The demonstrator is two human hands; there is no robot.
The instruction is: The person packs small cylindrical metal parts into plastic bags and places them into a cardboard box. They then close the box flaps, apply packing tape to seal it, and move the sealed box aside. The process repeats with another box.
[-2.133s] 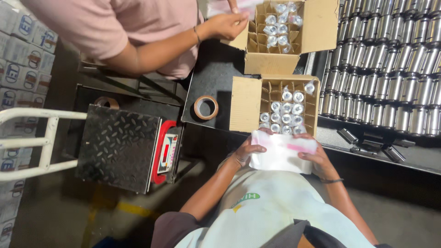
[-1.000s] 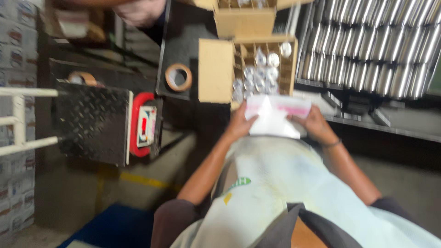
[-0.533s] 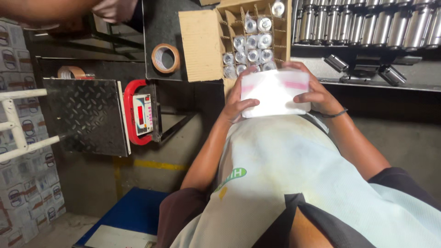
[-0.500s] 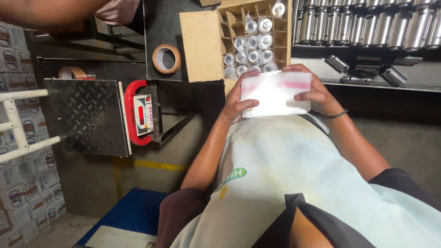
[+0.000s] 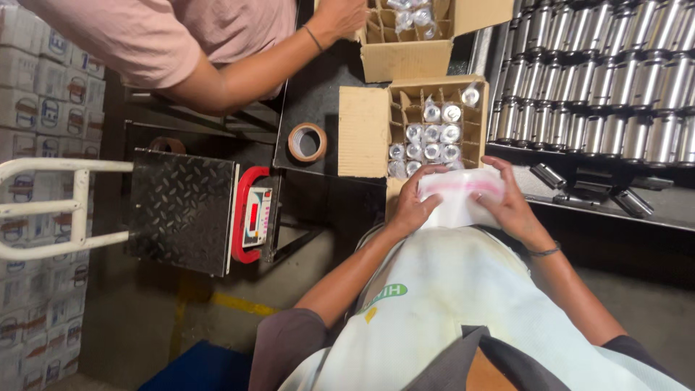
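Our left hand (image 5: 411, 205) and right hand (image 5: 511, 206) are both closed on a white plastic bag (image 5: 461, 197) with a pink band, just right of the frame's centre, fingers curled over its two ends. The bag sits against our pale apron (image 5: 449, 297) and touches the near edge of an open cardboard box (image 5: 365, 130), right above it in the frame. Inside, cardboard dividers form cells, and many hold shiny wrapped cans (image 5: 433, 133). A second open box (image 5: 397, 59) stands further up, touching the first, and another person's hand (image 5: 340, 16) in the top centre grips its flap. Left of the first box, a roll of brown tape (image 5: 307, 142) lies flat on the dark table (image 5: 311, 87). Further left we see a platform scale (image 5: 184, 210) with a red-framed display. Along the upper right, rows of metal cans (image 5: 601, 80) stand packed together.
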